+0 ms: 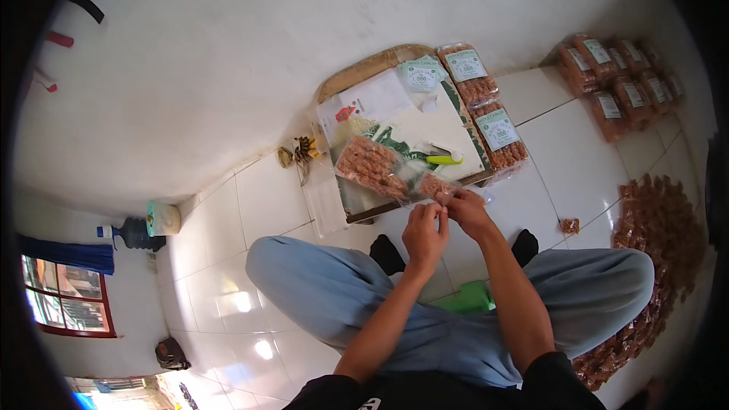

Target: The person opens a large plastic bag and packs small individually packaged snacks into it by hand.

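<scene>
Both my hands meet just off the low table's near edge. My right hand (468,214) has its fingers closed on a small clear packet of brown crumbly snack (436,185). Close beside it, my left hand (425,237) is closed in a pinch; what lies between its fingertips is hidden. Left of the packet, a larger clear bag of brown snack pieces (370,168) rests at the table's edge, its clear end reaching towards my hands. On the low table (444,127) lies a tool with a bright yellow-green handle (443,159).
Printed green-and-white labels (422,74) lie at the table's back. Labelled snack packs (498,130) line its right side, and more labelled packs (629,96) are stacked against the wall. Many small packets (659,239) are heaped on the floor at right. A green stool (467,298) shows between my legs.
</scene>
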Demonstrator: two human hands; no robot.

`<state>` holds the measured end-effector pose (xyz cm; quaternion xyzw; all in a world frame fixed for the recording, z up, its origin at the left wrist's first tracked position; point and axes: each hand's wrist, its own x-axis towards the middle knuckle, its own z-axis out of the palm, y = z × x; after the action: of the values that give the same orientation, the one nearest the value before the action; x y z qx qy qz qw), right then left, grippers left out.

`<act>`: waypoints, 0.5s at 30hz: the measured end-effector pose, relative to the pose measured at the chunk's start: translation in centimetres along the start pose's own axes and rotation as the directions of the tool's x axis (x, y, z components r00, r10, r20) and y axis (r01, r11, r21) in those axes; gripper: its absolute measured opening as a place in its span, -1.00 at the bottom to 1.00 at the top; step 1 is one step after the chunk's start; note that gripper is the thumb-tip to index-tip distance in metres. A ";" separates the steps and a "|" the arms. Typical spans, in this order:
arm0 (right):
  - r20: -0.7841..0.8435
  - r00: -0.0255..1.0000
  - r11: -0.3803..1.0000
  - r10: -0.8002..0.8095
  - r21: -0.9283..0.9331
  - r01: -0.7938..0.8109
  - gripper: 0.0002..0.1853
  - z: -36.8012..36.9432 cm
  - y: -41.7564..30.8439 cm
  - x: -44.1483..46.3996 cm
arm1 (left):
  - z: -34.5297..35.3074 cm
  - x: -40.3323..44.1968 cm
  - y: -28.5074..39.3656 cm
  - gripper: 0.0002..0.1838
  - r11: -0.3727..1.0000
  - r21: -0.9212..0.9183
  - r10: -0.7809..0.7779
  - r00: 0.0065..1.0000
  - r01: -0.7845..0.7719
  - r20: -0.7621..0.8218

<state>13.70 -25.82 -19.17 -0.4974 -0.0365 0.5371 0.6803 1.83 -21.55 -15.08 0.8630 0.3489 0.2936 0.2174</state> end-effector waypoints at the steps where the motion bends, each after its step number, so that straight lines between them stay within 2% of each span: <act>1: 0.014 0.999 0.990 -0.032 -0.137 0.034 -0.71 -0.2 0.7 0.9 | 0.0 -0.1 -0.1 -0.89 1.000 -0.013 0.002 1.000 -0.002 -0.004; 2: 0.033 0.997 0.960 -0.064 -0.272 0.071 -0.72 -0.3 1.3 1.8 | 0.0 -0.1 -0.2 -0.89 1.000 -0.006 0.011 1.000 -0.012 -0.007; 3: 0.038 0.997 0.962 -0.069 -0.264 0.076 -0.72 0.1 1.8 2.4 | 0.0 -0.2 -0.4 -0.89 1.000 -0.014 0.013 1.000 -0.013 -0.011; 5: 0.051 0.906 0.792 -0.421 -0.466 0.395 -0.59 0.7 2.6 3.3 | 0.0 -0.4 -0.7 -0.90 0.999 -0.033 0.017 1.000 -0.018 -0.020; 6: 0.051 0.905 0.795 -0.423 -0.459 0.398 -0.59 1.2 2.2 2.7 | -0.2 -0.6 -0.8 -0.90 0.999 -0.027 0.022 1.000 -0.023 -0.020; 8: 0.111 0.829 0.509 -0.549 -0.743 0.436 -0.49 2.3 0.4 1.3 | -0.6 -0.2 -0.7 -0.90 0.999 -0.036 0.040 0.999 -0.040 -0.012; 9: 0.113 0.826 0.513 -0.552 -0.736 0.443 -0.49 2.4 1.0 1.6 | -0.7 -0.1 -0.6 -0.90 0.999 -0.026 0.045 0.999 -0.046 -0.014; 11: 0.153 0.697 0.367 -0.701 -0.760 0.536 -0.49 1.8 2.5 2.5 | -0.8 0.0 -0.2 -0.91 0.997 -0.053 0.052 0.998 -0.055 -0.044; 13: 0.148 0.697 0.336 -0.702 -0.794 0.507 -0.50 1.9 2.3 2.5 | -1.1 0.5 0.0 -0.90 0.998 -0.030 0.053 0.998 -0.054 -0.036; 15: 0.106 0.782 0.361 -0.615 -0.843 0.398 -0.50 2.0 2.2 1.9 | -1.5 0.5 -0.1 -0.90 0.998 -0.045 0.053 0.998 -0.052 0.030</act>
<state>11.82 -23.20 -20.63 -0.7782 -0.3598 0.1536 0.4913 1.08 -20.91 -13.88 0.8713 0.3162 0.2934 0.2341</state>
